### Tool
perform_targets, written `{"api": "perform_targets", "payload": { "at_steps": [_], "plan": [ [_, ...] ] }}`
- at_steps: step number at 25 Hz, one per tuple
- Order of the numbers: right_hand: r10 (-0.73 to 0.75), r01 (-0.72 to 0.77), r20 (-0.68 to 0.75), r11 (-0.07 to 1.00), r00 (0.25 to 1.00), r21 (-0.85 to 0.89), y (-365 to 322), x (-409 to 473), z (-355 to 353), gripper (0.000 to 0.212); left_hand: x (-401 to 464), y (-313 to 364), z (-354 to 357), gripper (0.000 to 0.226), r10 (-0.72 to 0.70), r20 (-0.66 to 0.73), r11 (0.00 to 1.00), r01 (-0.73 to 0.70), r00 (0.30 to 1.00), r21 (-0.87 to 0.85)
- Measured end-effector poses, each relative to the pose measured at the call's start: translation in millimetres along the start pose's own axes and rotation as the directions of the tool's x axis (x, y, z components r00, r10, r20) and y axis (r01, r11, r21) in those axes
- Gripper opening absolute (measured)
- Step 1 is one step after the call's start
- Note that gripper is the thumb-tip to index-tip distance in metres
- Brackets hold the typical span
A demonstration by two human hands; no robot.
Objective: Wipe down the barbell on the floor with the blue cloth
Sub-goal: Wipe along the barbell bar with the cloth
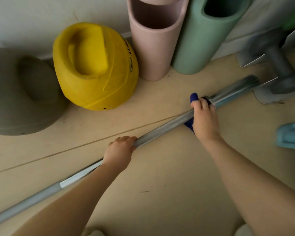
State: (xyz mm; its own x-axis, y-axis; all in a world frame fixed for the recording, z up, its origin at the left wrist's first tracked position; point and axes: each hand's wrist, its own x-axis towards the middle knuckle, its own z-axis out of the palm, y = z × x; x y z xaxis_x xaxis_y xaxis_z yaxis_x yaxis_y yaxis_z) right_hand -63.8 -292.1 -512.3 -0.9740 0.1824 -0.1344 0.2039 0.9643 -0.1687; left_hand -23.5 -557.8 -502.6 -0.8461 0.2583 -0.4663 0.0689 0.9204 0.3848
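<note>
A long silver barbell lies diagonally on the beige floor, from lower left to upper right. My left hand grips the bar near its middle, fingers curled over it. Further up the bar, my right hand is wrapped round it with the blue cloth bunched under the palm. Bits of the cloth stick out above the fingers and below the hand; the rest is hidden. The bar's far end, near a collar, looks blurred.
Against the wall stand a grey kettlebell, a yellow kettlebell, a rolled pink mat and a rolled green mat. Grey dumbbells lie at the upper right, by the bar's end. A light blue object sits at the right edge.
</note>
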Motion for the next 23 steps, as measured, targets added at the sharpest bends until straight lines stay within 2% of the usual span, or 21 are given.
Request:
{"api": "perform_targets", "payload": {
  "at_steps": [1,2,3,4,5,7,9,10,11,12,13,15,16,17,20,21,23],
  "plan": [
    [0.149,-0.142,-0.031,0.975,0.988,0.171,-14.4,-10.1,1.1,0.053,3.8,-2.2,-4.6,0.035,-0.051,0.039,0.997,0.054,0.998,-0.057],
    [0.319,-0.289,-0.01,0.872,0.948,0.395,-35.2,-24.2,4.0,0.05,7.2,-4.5,-8.8,0.033,-0.092,0.074,0.989,0.099,0.993,-0.106],
    [0.457,-0.436,0.12,0.688,0.881,0.58,-56.7,-38.2,10.8,0.046,9.9,-6.1,-12.2,0.032,-0.108,0.093,0.984,0.12,0.99,-0.135],
    [0.52,-0.541,0.271,0.483,0.81,0.689,-77.1,-49.5,15.2,0.043,11.1,-6.9,-14.7,0.03,-0.103,0.098,0.985,0.115,0.99,-0.127],
    [0.531,-0.597,0.376,0.34,0.76,0.727,-91.9,-56.4,20.9,0.041,11.3,-6.7,-16.4,0.029,-0.095,0.097,0.991,0.104,0.991,-0.09],
    [0.619,-0.627,0.457,0.075,0.639,0.775,-95.4,-43.8,26.2,0.037,12.4,-4.8,-18.9,0.028,-0.075,0.095,0.997,0.076,0.993,-0.004],
    [0.771,-0.548,0.475,-0.199,0.424,0.812,-77.4,-11.5,19.8,0.03,13.8,-6.2,-18.5,0.028,-0.055,0.098,0.998,0.055,0.994,0.004],
    [0.765,-0.491,0.524,-0.316,0.374,0.812,-72.3,-3.5,12.9,0.025,12.9,-6.7,-18.2,0.028,-0.051,0.098,0.999,0.052,0.994,-0.004],
    [0.727,-0.46,0.577,-0.395,0.373,0.795,-74.0,-5.5,6.8,0.022,12.2,-6.4,-18.5,0.028,-0.053,0.095,0.998,0.054,0.994,-0.017],
    [0.695,-0.492,0.59,-0.376,0.41,0.785,-84.7,-12.5,-3.6,0.02,12.7,-6.0,-18.9,0.028,-0.051,0.1,0.998,0.053,0.994,-0.023],
    [0.702,-0.579,0.53,-0.204,0.476,0.79,-99.4,-22.5,-5.5,0.019,13.7,-6.0,-20.0,0.028,-0.046,0.12,0.999,0.048,0.992,-0.012],
    [0.621,-0.654,0.53,-0.038,0.577,0.756,-127.6,-47.7,8.7,0.022,16.0,-6.0,-23.1,0.029,-0.045,0.157,0.999,0.042,0.987,0.02],
    [0.596,-0.679,0.571,-0.057,0.565,0.732,-134.6,-51.0,12.6,0.024,16.1,-6.9,-24.3,0.029,-0.044,0.163,0.999,0.042,0.986,0.012],
    [0.615,-0.685,0.595,-0.119,0.518,0.719,-132.0,-46.2,15.1,0.025,14.9,-7.9,-25.4,0.029,-0.045,0.153,0.999,0.048,0.987,-0.013],
    [0.69,-0.577,0.612,-0.337,0.386,0.744,-114.0,-28.5,19.8,0.036,9.6,-10.5,-26.1,0.034,-0.052,0.125,0.993,0.064,0.991,-0.094],
    [0.681,-0.575,0.629,-0.362,0.374,0.734,-119.1,-30.9,16.2,0.038,11.3,-9.6,-27.2,0.036,-0.057,0.148,0.994,0.07,0.987,-0.086],
    [0.688,-0.654,0.609,-0.255,0.394,0.712,-149.5,-49.2,11.6,0.038,13.9,-10.7,-30.4,0.04,-0.128,0.164,0.971,0.158,0.978,-0.182]
  ]
}}
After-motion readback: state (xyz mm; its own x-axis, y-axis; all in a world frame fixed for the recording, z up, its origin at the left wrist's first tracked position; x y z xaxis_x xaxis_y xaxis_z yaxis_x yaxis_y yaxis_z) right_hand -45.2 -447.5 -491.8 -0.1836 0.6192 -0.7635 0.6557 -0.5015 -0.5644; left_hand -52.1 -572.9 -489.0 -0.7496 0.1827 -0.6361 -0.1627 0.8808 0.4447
